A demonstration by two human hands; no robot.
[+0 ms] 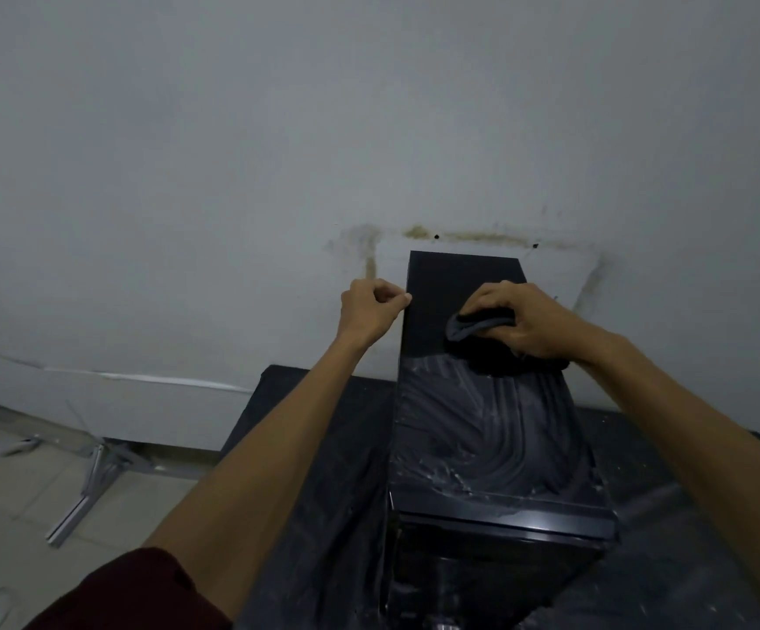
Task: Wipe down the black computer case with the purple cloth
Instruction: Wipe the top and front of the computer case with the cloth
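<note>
**Open top, wall close behind**
The near half of the computer case (483, 429) top lies bare. So does a far strip between the curled left grip (369, 306), touching its left edge, and the right grip (523, 320) on the purple cloth (464, 327). The wall (232, 175) stands close behind the far end. Bare black-covered counter (323, 470) flanks the case, and a forearm crosses above it on each side.

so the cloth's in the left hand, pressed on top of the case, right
Not quite: the cloth is under the right hand, not the left, pressed on top of the case. The left hand is curled and only touches the case's left edge. The head view shows this.
</note>
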